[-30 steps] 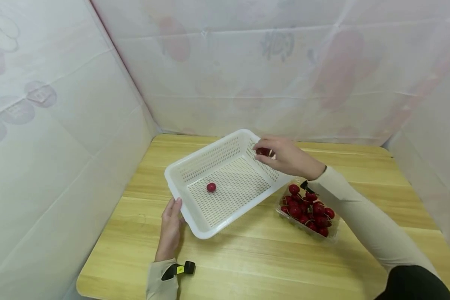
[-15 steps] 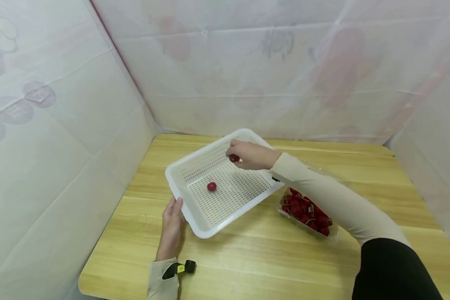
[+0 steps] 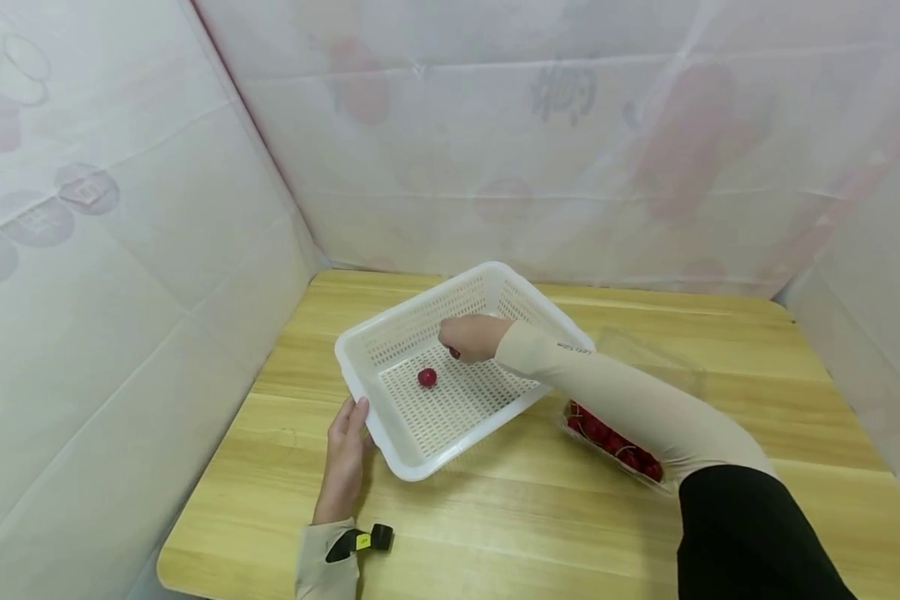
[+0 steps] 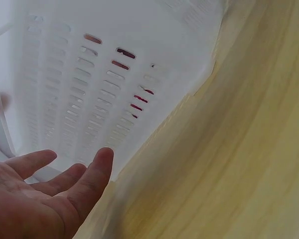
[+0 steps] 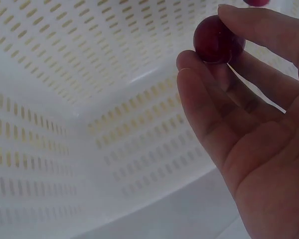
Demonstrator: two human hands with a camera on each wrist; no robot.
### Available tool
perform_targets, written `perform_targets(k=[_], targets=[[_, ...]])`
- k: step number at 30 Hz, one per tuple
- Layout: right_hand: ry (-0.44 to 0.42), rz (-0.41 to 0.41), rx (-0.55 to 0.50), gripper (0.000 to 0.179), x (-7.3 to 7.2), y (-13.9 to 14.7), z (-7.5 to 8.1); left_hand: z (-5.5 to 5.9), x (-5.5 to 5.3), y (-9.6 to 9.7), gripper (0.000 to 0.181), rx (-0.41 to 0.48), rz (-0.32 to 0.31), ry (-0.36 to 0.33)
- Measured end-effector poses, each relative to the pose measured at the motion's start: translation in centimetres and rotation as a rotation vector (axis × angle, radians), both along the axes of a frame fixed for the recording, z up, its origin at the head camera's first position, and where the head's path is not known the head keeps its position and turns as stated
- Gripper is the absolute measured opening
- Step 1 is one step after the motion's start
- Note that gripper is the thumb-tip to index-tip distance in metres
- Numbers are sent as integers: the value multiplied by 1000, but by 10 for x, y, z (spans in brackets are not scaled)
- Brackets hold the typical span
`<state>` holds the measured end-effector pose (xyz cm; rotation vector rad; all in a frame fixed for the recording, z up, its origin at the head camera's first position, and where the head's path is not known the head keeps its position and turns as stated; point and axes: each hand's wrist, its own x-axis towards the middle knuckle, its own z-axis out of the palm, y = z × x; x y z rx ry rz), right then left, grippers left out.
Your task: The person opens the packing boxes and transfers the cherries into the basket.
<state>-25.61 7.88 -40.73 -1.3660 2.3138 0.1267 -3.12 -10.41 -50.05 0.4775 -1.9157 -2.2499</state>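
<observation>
A white slotted plastic basket [image 3: 412, 467] sits angled on the table. On its near left rim is my left hand [image 3: 345, 454], thumb over the edge. In the left wrist view, that hand's fingers [image 4: 92, 174] reach along the basket's outer wall [image 4: 65, 109]. My right hand [image 3: 474, 336] is inside the basket, low over its floor. Between thumb and fingers it pinches a dark red cherry [image 5: 217, 42]; from the head only a sliver of this cherry shows. A second cherry [image 3: 427, 377] lies on the basket floor, just left of the right hand.
A clear plastic box [image 3: 607, 458] of several cherries [image 3: 607, 437] stands right of the basket, partly hidden under the right sleeve [image 3: 637, 400]. A clear lid [image 3: 660, 354] lies behind it. Sheet walls [image 3: 532, 167] enclose the wooden table [image 3: 495, 533].
My right hand has moved left and down from the basket's right end to near its floor, carrying the cherry. The left hand and basket hold their place.
</observation>
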Motion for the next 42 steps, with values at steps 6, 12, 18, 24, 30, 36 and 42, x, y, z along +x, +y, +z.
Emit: perform_targets(k=[6, 12, 18, 24, 30, 36, 42], targets=[[-16, -17, 48, 12, 7, -7, -16, -1, 0, 2, 61, 8, 1, -1], [-28, -35, 75, 14, 8, -10, -23, 0, -2, 2, 60, 10, -3, -3], [-59, -43, 37, 13, 6, -9, -22, 0, -4, -1, 61, -25, -8, -4], [-36, -16, -73, 22, 8, 13, 10, -1, -8, 0, 60, 8, -4, -3], [21, -18, -324, 27, 27, 70, 54, -2, -6, 4, 60, 33, -28, -15], [83, -163, -491, 26, 56, 151, 71, 2, -6, 3, 58, 23, -40, -3], [119, -397, -421, 27, 85, 230, 57, 4, 7, 2, 57, 2, -28, -32]])
